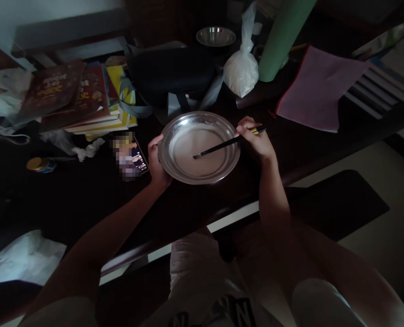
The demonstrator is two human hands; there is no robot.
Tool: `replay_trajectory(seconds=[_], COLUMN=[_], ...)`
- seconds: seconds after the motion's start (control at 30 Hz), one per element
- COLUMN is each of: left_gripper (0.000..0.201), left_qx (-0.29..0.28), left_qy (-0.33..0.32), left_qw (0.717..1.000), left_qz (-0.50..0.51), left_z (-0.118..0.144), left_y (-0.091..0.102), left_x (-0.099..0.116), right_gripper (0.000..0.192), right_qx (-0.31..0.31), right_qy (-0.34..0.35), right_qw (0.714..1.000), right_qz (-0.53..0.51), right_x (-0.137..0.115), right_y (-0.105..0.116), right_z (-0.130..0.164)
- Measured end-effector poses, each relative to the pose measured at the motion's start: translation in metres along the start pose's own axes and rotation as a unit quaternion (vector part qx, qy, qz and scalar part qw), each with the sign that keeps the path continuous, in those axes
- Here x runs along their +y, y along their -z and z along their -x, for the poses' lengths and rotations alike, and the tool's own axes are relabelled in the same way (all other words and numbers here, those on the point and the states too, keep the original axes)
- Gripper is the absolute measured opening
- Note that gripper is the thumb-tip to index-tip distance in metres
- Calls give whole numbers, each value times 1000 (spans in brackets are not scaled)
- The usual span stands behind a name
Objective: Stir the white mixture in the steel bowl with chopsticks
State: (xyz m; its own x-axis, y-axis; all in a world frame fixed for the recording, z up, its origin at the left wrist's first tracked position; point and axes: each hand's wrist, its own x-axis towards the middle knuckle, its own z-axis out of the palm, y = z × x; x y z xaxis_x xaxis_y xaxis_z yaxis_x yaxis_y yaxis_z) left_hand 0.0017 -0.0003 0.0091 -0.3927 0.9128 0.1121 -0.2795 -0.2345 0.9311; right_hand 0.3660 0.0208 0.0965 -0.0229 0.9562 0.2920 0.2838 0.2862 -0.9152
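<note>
We see steel plate (199,147) on dark desk (69,195), near front edge, thin whitish liquid inside. Left hand (157,160) clamps plate rim; right hand (254,138) pinches chopsticks (229,142), tips dipped in liquid. We judge plate stiff, light, slick, apt to slosh; rim best hold. Chopsticks rigid, thin; we'd grip upper end. Dim light hides liquid depth, desk edge; phone (131,156) screen blurred.

I saw a round, shiny metal plate (199,147) lying flat on the dark counter (86,195), with thin white liquid in it. Dark chopsticks (227,144) slanted over its rim, tips down in the white liquid.
</note>
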Motion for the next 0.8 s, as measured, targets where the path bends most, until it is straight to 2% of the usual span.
replay_trajectory(seconds=[0.2, 0.37, 0.47, 0.67, 0.8], left_gripper=[49, 53, 52, 53, 46], left_qx=[2, -10, -10, -6, 1], left_qy=[-5, -16, -17, -13, -3], left_qw=[1000, 1000, 1000, 1000, 1000], left_qz=[-14, -14, -24, -5, 5], left_z=[-1, -2, -3, 1, 3], left_y=[1, 3, 4, 0, -2], left_x=[-3, -5, -5, -1, 3], right_gripper=[63, 68, 70, 62, 62], right_qx=[34, 2, 20, -13, 21], right_qy=[-9, -1, 5, 9, 17], right_qw=[999, 1000, 1000, 1000, 1000], right_qz=[4, 0, -1, 6, -1], right_x=[-3, 0, 3, 9, 14], right_y=[0, 0, 1, 3, 4], right_z=[0, 0, 0, 0, 0])
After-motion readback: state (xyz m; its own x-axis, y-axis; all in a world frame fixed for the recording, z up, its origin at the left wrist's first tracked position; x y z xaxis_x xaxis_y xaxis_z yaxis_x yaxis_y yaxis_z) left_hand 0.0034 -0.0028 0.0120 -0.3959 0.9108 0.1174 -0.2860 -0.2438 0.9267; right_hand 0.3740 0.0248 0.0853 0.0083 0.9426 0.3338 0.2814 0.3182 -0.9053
